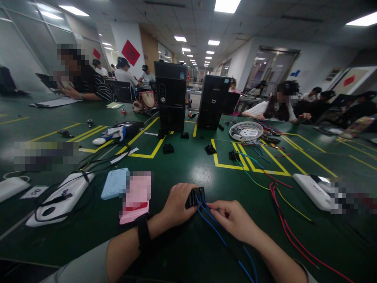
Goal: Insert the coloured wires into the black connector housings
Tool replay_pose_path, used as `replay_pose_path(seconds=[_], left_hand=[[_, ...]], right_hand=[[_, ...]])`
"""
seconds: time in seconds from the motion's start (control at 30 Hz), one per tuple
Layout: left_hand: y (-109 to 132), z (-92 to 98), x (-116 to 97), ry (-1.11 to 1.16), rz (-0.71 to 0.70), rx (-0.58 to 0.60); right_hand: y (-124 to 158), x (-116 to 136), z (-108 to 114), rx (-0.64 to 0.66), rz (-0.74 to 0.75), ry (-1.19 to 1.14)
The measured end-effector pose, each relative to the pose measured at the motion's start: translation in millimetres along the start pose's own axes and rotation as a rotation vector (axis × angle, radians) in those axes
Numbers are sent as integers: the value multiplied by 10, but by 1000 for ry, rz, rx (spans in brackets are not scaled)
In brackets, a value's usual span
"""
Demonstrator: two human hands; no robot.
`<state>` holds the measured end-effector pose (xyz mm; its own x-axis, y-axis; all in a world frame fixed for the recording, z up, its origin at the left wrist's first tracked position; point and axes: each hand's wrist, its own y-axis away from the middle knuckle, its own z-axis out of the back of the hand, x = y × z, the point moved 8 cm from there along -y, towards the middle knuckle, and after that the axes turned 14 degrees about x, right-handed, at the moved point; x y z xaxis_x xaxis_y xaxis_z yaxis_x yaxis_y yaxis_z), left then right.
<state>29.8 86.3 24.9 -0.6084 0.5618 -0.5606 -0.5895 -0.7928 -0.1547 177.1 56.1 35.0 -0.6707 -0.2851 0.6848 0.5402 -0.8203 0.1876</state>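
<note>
My left hand [178,202] is wrapped around a small black terminal block [200,192], holding it just above or on the green table. Two blue wires [216,232] run from the block down toward the bottom edge. Close to the block, my right hand [235,218] pinches one blue wire between thumb and fingers. Where the wire ends sit inside the block is too small to make out. Farther off lie similar black blocks, one at the centre left [168,148], another [210,149] to its right, and a wired one [234,156] with green and blue wires.
Red wires [279,212] and a yellow wire lie to the right. A white basket [246,131] stands behind them. Two black computer towers [171,94] stand at the back. On the left are a white power bank [63,196], a black cable, and a light-blue case [114,183]. Other people sit around.
</note>
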Motion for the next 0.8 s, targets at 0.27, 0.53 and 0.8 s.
replay_pose_path(seconds=[0.27,0.53,0.8], left_hand=[[9,-8,-7,1,8,8],[-2,0,-13,-12,3,1],[-4,-11,3,-9,5,-1]], right_hand=[[-13,10,-39,37,-6,-64],[-16,-54,-51,79,-70,-418],[4,27,-26,40,-18,26]])
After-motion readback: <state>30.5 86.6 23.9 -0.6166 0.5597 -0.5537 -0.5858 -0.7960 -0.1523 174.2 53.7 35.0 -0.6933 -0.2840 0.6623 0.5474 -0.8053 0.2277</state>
